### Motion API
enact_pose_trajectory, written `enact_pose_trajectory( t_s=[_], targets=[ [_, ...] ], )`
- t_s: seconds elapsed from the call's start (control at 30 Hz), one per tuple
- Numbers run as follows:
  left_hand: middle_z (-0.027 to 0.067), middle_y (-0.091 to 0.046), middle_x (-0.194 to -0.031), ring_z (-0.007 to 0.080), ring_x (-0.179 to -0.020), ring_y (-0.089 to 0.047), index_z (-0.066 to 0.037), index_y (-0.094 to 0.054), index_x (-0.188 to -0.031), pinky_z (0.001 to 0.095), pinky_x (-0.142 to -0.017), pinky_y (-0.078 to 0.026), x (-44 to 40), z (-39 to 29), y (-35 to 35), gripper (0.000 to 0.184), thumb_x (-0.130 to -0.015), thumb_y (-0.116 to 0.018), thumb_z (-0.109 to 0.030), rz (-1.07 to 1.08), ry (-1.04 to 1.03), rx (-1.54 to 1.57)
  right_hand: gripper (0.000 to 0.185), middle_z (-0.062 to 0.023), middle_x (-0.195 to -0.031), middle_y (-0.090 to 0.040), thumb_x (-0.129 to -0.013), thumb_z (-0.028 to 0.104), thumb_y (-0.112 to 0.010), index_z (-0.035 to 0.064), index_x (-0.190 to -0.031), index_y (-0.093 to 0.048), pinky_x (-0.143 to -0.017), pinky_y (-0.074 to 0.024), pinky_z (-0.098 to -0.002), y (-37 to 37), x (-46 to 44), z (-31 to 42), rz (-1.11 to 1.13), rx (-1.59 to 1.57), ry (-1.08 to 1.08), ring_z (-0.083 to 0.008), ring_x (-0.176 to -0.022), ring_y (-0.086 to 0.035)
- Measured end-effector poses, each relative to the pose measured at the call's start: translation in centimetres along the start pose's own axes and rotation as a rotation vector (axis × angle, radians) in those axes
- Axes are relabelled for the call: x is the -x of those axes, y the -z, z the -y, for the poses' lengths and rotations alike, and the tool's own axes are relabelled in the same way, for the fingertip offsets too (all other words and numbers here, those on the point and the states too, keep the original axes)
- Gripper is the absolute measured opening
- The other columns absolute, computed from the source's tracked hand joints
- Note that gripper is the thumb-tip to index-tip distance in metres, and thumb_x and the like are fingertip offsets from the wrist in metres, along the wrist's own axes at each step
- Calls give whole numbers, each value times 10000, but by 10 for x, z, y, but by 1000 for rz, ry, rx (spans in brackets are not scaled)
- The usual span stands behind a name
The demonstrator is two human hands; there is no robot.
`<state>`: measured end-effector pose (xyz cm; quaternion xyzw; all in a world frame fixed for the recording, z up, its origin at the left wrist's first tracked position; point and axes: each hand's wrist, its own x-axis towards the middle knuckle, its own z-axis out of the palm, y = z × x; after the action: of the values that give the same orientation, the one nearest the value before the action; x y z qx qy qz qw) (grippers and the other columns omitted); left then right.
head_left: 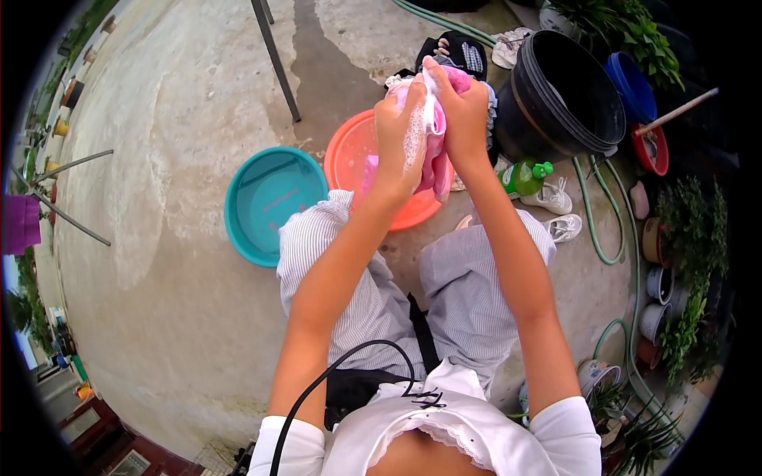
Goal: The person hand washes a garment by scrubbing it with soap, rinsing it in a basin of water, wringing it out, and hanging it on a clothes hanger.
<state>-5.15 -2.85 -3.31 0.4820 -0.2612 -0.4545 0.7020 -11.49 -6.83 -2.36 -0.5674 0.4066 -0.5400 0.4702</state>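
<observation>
A wet pink cloth (436, 163) with white soap suds on it is bunched between my two hands, above an orange basin (349, 151). My left hand (398, 135) grips its left side, and foam runs along the thumb side of that hand. My right hand (464, 115) is closed around the cloth's right side, close beside the left. Part of the cloth hangs down below the hands toward the basin. Its exact kind of garment I cannot make out. A pile of dark and grey clothes (470, 57) lies just beyond my hands.
A teal basin (274, 206) of water stands left of the orange one. To the right are a large black bucket (520, 119), a green bottle (520, 179), white shoes (556, 198) and a green hose (587, 206). A metal leg (278, 63) rises ahead.
</observation>
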Motion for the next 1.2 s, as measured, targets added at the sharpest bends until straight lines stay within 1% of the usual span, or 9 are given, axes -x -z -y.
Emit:
enact_pose_trajectory(
  t_s=[0.1, 0.23, 0.33, 0.5, 0.6, 0.77, 1.0, 1.03, 1.2],
  targets=[
    [-28, -430, -596, 55, -537, -377, -27, -488, -667, 235, -469, -307, -5, -4, 1, 294, -869, -485, -241, -8, 79, 117, 368, -31, -442, -428, -816, 210, -569, -21, -541, -486, -411, -299, -267, -4, 9, -2, -37, 22, 1, -66, -430, -352],
    [-38, -415, -586, 52, -507, -364, -56, -461, -647, 232, -449, -297, -23, 0, 23, 305, -878, -467, -255, 104, 114, 261, 326, -87, -444, -490, -743, 191, -631, -7, -515, -508, -387, -332, -334, -16, 40, -1, 85, 360, 497, -233, -361, -439],
    [-40, -425, -591, 48, -507, -370, -58, -464, -654, 224, -445, -298, -17, 0, 22, 298, -882, -461, -249, 96, 86, 243, 307, -95, -447, -491, -744, 178, -627, 2, -517, -519, -390, -333, -316, -14, 37, 2, 90, 358, 451, -225, -363, -445],
    [-22, -468, -659, 44, -572, -400, -2, -526, -718, 230, -488, -333, -1, 1, 0, 273, -877, -475, -218, -16, 12, 110, 365, 8, -452, -439, -810, 208, -582, -17, -535, -497, -411, -299, -253, -1, -1, 1, -2, -37, -95, -44, -445, -355],
    [-28, -445, -621, 42, -546, -381, -18, -500, -671, 232, -473, -325, -1, -5, -1, 287, -867, -485, -227, 18, 9, 61, 364, 9, -453, -432, -812, 205, -578, -13, -536, -489, -411, -296, -254, -1, 4, -3, -11, -33, -59, -49, -445, -360],
    [-45, -379, -547, 48, -456, -341, -79, -406, -594, 232, -403, -275, -24, -3, 18, 320, -855, -497, -240, 9, 85, 188, 313, -91, -428, -444, -712, 185, -655, 16, -504, -493, -387, -326, -337, -15, 41, -1, 102, 403, 541, -243, -353, -422],
    [-40, -420, -592, 44, -521, -362, -45, -486, -655, 217, -458, -297, -7, -6, 0, 274, -861, -499, -224, -9, -16, 189, 330, -84, -417, -432, -738, 192, -637, -4, -516, -493, -392, -311, -303, -6, 12, -6, -59, 218, 288, -172, -353, -383],
    [-11, -527, -794, 54, -699, -469, 4, -550, -864, 210, -608, -392, -6, -2, 5, 258, -881, -473, -241, 40, 75, 131, 338, -66, -430, -445, -772, 195, -612, -11, -529, -498, -405, -304, -281, -3, 8, -1, -55, 178, 155, -107, -386, -350],
    [-21, -496, -709, 51, -616, -436, -13, -529, -785, 218, -536, -364, -3, -4, 1, 240, -861, -500, -239, 42, 32, 75, 336, -48, -447, -465, -783, 194, -604, -18, -544, -501, -410, -309, -271, 3, 2, -4, -29, 63, 54, -85, -410, -368]
  ],
)
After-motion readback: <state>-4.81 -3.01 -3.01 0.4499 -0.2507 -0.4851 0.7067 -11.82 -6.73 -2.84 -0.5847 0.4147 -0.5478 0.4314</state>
